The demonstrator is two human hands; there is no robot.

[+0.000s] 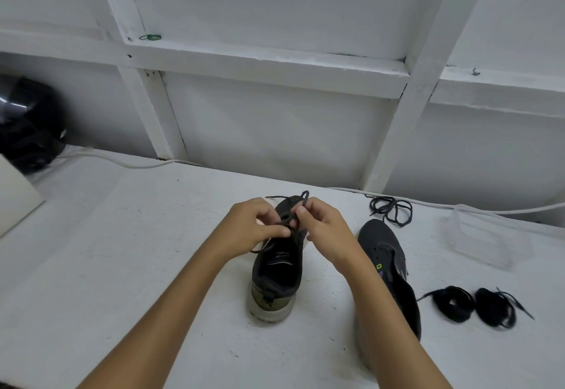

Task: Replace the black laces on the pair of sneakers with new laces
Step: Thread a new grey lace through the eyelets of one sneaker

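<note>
Both hands, the left hand (260, 223) and the right hand (318, 226), are pinching a black lace (298, 205) over the shoe (276, 269) standing in the middle of the table (122, 266). The other shoe (388, 266) is lying just beside it. The lace could be slipping from the fingers, or knotting tighter if pulled wrong.

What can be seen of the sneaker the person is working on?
The sneaker is black with a dark fabric-looking upper, an olive patch at the heel and a pale, scuffed sole. It stands upright on the white table, heel toward the camera, toe pointing away. Its black lace is looped above the tongue; the left hand and right hand each pinch it.
</note>
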